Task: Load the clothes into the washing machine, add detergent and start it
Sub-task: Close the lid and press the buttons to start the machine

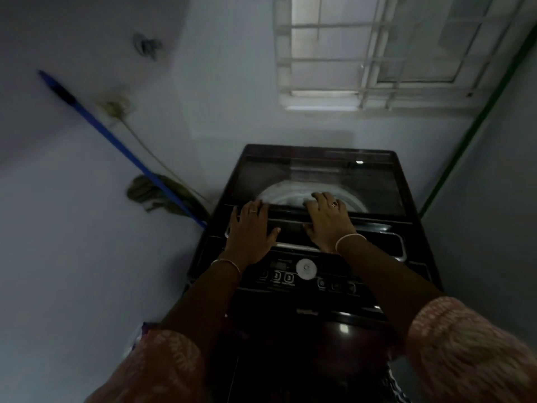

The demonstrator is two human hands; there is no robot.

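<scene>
The top-loading washing machine (290, 330) stood in a narrow corner, its back close to the wall under a barred window (377, 53). A blue-handled mop (116, 141) leaned just beside its left side and a green pipe (465, 141) ran near its right. The glass lid (319, 175) lay flat. The left hand (251, 228) and right hand (328, 219) rested spread on its front edge, fingers flat, gripping nothing. The pale drum (279, 196) showed through the glass, its contents too dim to tell. The white dial (306, 269) sat between the wrists.
</scene>
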